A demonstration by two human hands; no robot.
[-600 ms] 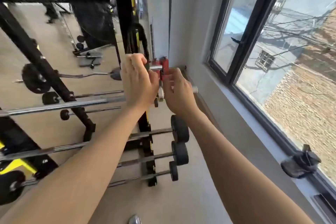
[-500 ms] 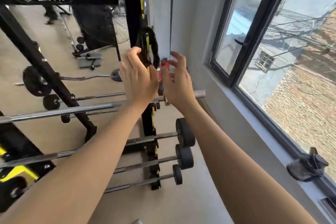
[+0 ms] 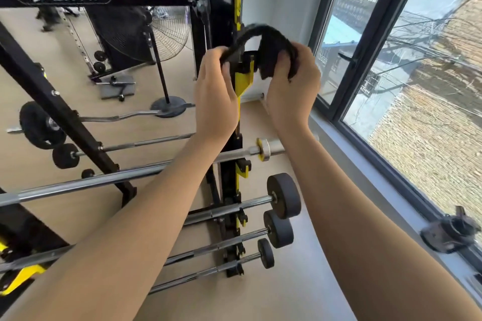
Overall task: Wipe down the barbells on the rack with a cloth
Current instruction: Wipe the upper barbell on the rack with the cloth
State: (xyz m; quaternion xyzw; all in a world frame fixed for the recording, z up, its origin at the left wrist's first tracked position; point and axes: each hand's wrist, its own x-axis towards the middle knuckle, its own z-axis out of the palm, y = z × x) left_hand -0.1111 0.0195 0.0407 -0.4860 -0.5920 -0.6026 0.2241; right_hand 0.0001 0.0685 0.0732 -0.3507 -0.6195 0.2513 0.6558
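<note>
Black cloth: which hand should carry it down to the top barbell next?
Right, probably. The right hand grips the bunched bulk of the black cloth; the left hand holds only one end. The top barbell shows its bare sleeve just under the right forearm.

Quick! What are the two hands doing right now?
Left hand: closed, gripping one end of the black cloth.
Right hand: closed, gripping the cloth's other end.
</note>
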